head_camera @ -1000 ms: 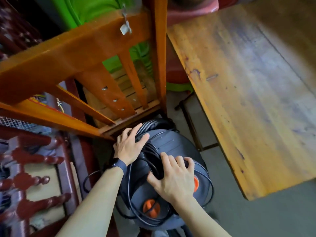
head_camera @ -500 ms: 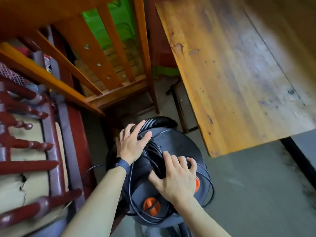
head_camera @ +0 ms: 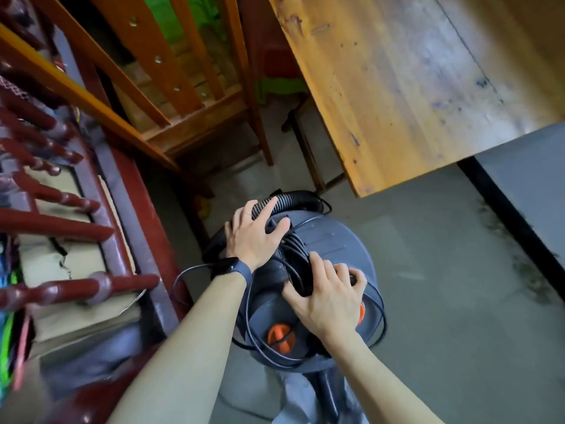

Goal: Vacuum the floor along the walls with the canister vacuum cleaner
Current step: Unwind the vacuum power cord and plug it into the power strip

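A round dark grey canister vacuum (head_camera: 333,249) with orange knobs stands on the grey floor below me. A black power cord (head_camera: 293,252) is wound over its top and loops down its sides. Its ribbed black hose (head_camera: 293,198) curves along the far rim. My left hand (head_camera: 253,237) lies flat on the far left of the lid, fingers spread and touching the hose. My right hand (head_camera: 330,298) is curled around the black handle with the cord bundle in the lid's middle.
A worn wooden table (head_camera: 412,87) overhangs at the upper right, with a black leg (head_camera: 504,215) running toward the floor. An orange wooden chair (head_camera: 183,96) stands just beyond the vacuum. Dark red spindle furniture (head_camera: 76,224) crowds the left. Dust lies on the floor (head_camera: 458,301) near the black leg.
The view has drawn back from the chair and table, so more floor shows at the right. Both hands stay on the vacuum's lid in the same grip.
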The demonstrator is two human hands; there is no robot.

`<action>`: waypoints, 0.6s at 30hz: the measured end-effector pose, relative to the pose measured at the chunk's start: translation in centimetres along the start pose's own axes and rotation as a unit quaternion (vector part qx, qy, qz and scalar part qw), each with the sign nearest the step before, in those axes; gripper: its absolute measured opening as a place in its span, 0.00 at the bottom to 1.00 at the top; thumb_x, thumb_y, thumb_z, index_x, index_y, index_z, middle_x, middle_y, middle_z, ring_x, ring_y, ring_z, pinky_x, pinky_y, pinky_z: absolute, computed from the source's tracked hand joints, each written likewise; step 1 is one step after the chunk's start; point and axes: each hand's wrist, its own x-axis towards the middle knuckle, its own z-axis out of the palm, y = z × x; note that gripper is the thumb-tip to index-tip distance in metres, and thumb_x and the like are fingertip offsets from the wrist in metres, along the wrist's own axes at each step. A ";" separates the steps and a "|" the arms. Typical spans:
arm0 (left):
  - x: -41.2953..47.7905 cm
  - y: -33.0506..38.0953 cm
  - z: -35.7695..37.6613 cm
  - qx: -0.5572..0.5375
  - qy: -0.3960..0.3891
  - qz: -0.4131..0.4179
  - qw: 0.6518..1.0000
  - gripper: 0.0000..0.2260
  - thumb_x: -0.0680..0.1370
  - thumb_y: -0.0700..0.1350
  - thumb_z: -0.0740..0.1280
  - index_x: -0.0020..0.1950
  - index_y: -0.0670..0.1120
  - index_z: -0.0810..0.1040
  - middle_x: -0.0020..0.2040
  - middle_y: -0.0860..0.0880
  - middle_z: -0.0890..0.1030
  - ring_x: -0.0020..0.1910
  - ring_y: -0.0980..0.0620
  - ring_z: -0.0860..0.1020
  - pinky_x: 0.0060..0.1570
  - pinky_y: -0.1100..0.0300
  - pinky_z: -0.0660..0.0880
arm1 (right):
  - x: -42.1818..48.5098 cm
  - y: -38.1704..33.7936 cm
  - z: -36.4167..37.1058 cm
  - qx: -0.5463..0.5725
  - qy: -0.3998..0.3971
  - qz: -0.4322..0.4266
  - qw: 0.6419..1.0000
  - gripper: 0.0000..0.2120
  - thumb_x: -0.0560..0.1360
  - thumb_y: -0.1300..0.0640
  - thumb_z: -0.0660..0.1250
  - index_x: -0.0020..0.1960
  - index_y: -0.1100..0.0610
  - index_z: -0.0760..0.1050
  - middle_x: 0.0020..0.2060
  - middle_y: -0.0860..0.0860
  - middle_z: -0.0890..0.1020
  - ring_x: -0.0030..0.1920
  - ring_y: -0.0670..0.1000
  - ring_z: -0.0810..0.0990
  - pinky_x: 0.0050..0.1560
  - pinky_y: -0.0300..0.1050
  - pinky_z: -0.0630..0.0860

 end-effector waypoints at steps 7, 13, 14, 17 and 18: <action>-2.9 1.6 2.0 0.006 0.021 0.001 1.000 0.32 0.74 0.73 0.44 0.76 0.65 0.59 0.75 0.49 0.64 0.73 0.44 0.61 0.71 0.38 0.58 | -1.4 3.7 -1.0 -0.015 0.018 -0.029 0.999 0.27 0.69 0.35 0.68 0.60 0.51 0.79 0.41 0.46 0.81 0.46 0.57 0.78 0.61 0.56 0.67; -5.9 2.3 3.8 0.014 0.026 0.001 1.000 0.32 0.75 0.72 0.44 0.77 0.64 0.59 0.74 0.48 0.64 0.71 0.43 0.62 0.69 0.38 0.60 | -4.1 6.0 -1.2 -0.014 0.038 -0.044 0.998 0.27 0.68 0.36 0.70 0.59 0.52 0.81 0.39 0.47 0.80 0.44 0.58 0.78 0.60 0.56 0.69; -6.5 2.4 4.1 0.019 0.029 0.005 0.999 0.32 0.75 0.72 0.45 0.76 0.63 0.60 0.74 0.48 0.65 0.71 0.43 0.62 0.69 0.38 0.61 | -4.6 6.3 -1.3 -0.016 0.035 -0.042 0.998 0.27 0.68 0.35 0.70 0.59 0.52 0.81 0.39 0.48 0.80 0.44 0.58 0.78 0.59 0.56 0.69; -8.3 2.8 4.8 0.030 0.033 0.012 0.999 0.31 0.75 0.71 0.45 0.76 0.63 0.61 0.74 0.47 0.66 0.70 0.42 0.64 0.68 0.39 0.63 | -6.5 7.3 -1.6 -0.018 0.022 -0.041 0.999 0.27 0.69 0.35 0.70 0.60 0.52 0.80 0.40 0.48 0.80 0.45 0.57 0.78 0.60 0.56 0.69; -8.9 3.0 5.0 0.032 0.031 0.011 0.999 0.31 0.75 0.71 0.44 0.77 0.63 0.61 0.74 0.47 0.66 0.71 0.42 0.64 0.68 0.39 0.62 | -7.1 7.6 -1.7 -0.016 0.020 -0.040 0.999 0.27 0.69 0.34 0.69 0.60 0.52 0.80 0.41 0.48 0.81 0.45 0.57 0.78 0.60 0.56 0.69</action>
